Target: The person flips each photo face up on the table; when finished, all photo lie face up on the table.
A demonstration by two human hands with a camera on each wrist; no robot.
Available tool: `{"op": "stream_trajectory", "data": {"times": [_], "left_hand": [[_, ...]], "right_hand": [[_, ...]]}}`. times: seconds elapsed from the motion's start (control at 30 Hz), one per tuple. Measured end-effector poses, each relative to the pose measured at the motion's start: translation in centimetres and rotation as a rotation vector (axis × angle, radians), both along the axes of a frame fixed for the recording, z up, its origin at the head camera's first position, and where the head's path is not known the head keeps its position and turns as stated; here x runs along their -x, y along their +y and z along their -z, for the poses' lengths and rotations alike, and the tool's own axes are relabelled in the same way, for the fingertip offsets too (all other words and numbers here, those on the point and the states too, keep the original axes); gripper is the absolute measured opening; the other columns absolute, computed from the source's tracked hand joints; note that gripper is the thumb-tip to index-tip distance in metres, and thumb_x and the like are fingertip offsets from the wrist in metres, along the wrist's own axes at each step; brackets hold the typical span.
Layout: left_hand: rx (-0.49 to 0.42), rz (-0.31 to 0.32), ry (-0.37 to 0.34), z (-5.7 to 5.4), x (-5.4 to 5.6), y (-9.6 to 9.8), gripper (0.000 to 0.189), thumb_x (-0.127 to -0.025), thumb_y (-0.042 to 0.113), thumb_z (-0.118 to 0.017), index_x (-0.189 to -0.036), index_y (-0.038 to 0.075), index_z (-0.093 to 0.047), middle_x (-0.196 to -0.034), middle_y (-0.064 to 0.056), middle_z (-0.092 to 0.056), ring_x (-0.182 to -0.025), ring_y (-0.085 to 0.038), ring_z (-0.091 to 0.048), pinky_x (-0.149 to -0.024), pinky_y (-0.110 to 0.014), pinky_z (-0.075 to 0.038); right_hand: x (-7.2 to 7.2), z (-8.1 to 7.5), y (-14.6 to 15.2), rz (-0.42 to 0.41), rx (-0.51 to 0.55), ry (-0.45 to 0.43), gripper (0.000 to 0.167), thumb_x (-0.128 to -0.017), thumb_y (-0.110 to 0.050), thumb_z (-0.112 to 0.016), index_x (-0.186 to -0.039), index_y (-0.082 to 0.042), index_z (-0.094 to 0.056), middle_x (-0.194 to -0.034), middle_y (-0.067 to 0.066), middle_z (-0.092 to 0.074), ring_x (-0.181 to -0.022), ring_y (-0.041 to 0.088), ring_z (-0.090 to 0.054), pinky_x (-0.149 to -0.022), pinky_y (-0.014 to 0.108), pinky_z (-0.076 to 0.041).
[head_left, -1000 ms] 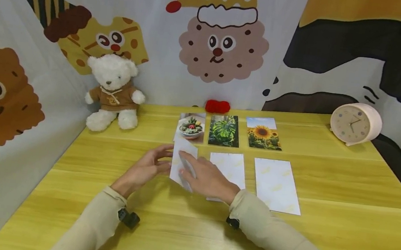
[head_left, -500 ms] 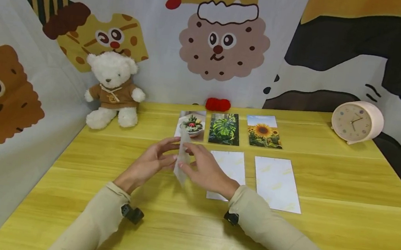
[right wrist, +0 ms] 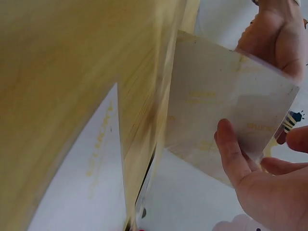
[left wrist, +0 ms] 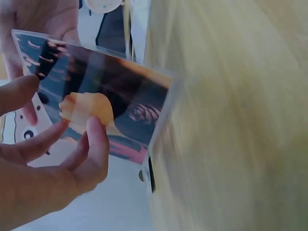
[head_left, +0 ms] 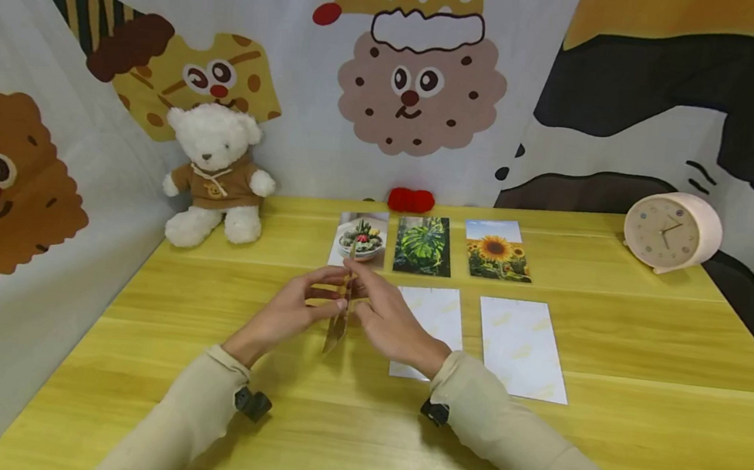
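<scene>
Between both hands a photo card (head_left: 335,332) stands almost edge-on in the head view. Its glossy picture side (left wrist: 127,79), dark with a rounded yellow-orange shape, faces my left hand (head_left: 288,310). That hand pinches the card, with its thumb against the picture. My right hand (head_left: 397,326) grips it from the other side, thumb pressed to the white back (right wrist: 207,72), which has faint yellow print. Directly behind the card lies a photo of a bowl of cacti (head_left: 361,237). Two cards, white side up, lie to the right: the near one (head_left: 434,311) is partly under my right forearm's line, the other (head_left: 521,348) farther right.
In the back row are a green-leaf photo (head_left: 423,246) and a sunflower photo (head_left: 497,250). A red soft object (head_left: 411,200) is behind them. A white teddy bear (head_left: 216,178) sits at the back left, a pink clock (head_left: 671,231) at the back right. Printed cloth (head_left: 301,40) hangs behind the table.
The card has turned from showing its white back toward the head camera to nearly edge-on. The left hand has shifted slightly right along with it; the other cards have stayed put.
</scene>
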State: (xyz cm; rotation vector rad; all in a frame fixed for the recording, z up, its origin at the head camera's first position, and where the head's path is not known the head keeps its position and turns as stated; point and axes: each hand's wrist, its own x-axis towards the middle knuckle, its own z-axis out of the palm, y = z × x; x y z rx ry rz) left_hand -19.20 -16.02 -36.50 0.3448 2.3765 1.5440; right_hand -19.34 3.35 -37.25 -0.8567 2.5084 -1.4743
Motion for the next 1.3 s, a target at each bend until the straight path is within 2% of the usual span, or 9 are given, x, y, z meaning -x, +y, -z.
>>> {"op": "stream_trajectory", "data": {"times": [0.2,0.3,0.47,0.57,0.67,0.77,0.97,1.13,1.3], "left_hand": [[0.165,-0.006,0.194,0.5,0.0,0.7,0.058,-0.098,0.014,-0.065,-0.151,0.009,-0.043,-0.148,-0.021,-0.048,-0.128,-0.041,-0.056,-0.098,-0.045,-0.058],[0.223,0.004,0.262,0.7,0.1,0.7,0.057,-0.097,0.014,-0.066,-0.15,0.009,-0.046,-0.144,-0.021,-0.048,-0.125,-0.04,-0.058,-0.092,-0.041,-0.06],[0.328,0.015,0.326,0.4,0.4,0.1,0.05,-0.096,0.009,-0.066,-0.145,0.01,-0.054,-0.141,-0.021,-0.05,-0.122,-0.04,-0.057,-0.078,-0.034,-0.06],[0.38,-0.009,0.301,0.3,0.6,-0.6,0.048,-0.096,0.008,-0.066,-0.143,0.011,-0.055,-0.143,-0.022,-0.047,-0.125,-0.042,-0.054,-0.075,-0.036,-0.058],[0.387,-0.041,0.246,0.4,0.5,-1.3,0.05,-0.097,0.008,-0.065,-0.145,0.012,-0.054,-0.146,-0.025,-0.044,-0.129,-0.045,-0.053,-0.082,-0.041,-0.059],[0.328,-0.072,0.181,0.6,0.4,-2.1,0.051,-0.097,0.005,-0.063,-0.146,0.013,-0.052,-0.147,-0.025,-0.046,-0.127,-0.044,-0.056,-0.085,-0.042,-0.06],[0.208,-0.108,0.125,1.3,0.6,-3.3,0.053,-0.095,-0.003,-0.06,-0.145,0.014,-0.055,-0.133,-0.024,-0.058,-0.112,-0.036,-0.065,-0.085,-0.043,-0.06],[0.193,-0.129,0.124,1.3,0.6,-3.7,0.051,-0.093,-0.002,-0.064,-0.142,0.012,-0.057,-0.127,-0.023,-0.063,-0.107,-0.034,-0.067,-0.087,-0.046,-0.06],[0.225,-0.11,0.13,1.1,0.5,-4.0,0.048,-0.092,-0.003,-0.064,-0.139,0.006,-0.059,-0.122,-0.024,-0.065,-0.104,-0.035,-0.068,-0.086,-0.044,-0.06]], "right_hand": [[0.0,0.2,0.0,0.043,-0.073,0.02,0.06,-0.101,-0.016,-0.053,-0.156,-0.007,-0.033,-0.157,0.011,-0.043,-0.133,0.03,-0.055,-0.104,0.045,-0.053],[0.1,0.2,0.1,0.065,-0.065,-0.002,0.062,-0.097,-0.01,-0.057,-0.155,-0.006,-0.035,-0.151,0.013,-0.05,-0.122,0.03,-0.063,-0.088,0.037,-0.06],[0.2,0.0,0.6,0.122,-0.021,-0.08,0.067,-0.092,-0.001,-0.056,-0.155,-0.009,-0.036,-0.146,0.013,-0.054,-0.117,0.03,-0.066,-0.079,0.034,-0.061],[0.2,0.0,0.9,0.157,0.012,-0.129,0.068,-0.091,0.0,-0.056,-0.156,-0.014,-0.036,-0.146,0.012,-0.053,-0.12,0.03,-0.065,-0.075,0.032,-0.059],[0.2,0.2,1.0,0.174,0.051,-0.169,0.07,-0.091,0.001,-0.055,-0.156,-0.017,-0.035,-0.147,0.012,-0.052,-0.124,0.031,-0.063,-0.071,0.03,-0.057],[0.3,0.5,1.2,0.184,0.08,-0.2,0.072,-0.09,0.001,-0.055,-0.156,-0.018,-0.035,-0.148,0.012,-0.05,-0.127,0.032,-0.061,-0.07,0.027,-0.056],[0.5,0.9,1.4,0.198,0.128,-0.24,0.071,-0.089,0.003,-0.056,-0.154,-0.017,-0.037,-0.149,0.014,-0.049,-0.125,0.032,-0.062,-0.064,0.027,-0.053],[0.4,1.0,1.5,0.173,0.075,-0.257,0.074,-0.088,0.004,-0.06,-0.154,-0.015,-0.036,-0.148,0.015,-0.048,-0.117,0.028,-0.066,-0.069,0.028,-0.057],[0.3,1.2,1.3,0.148,-0.041,-0.206,0.074,-0.087,0.001,-0.067,-0.153,-0.012,-0.036,-0.142,0.016,-0.053,-0.1,0.022,-0.069,-0.071,0.031,-0.058]]}}
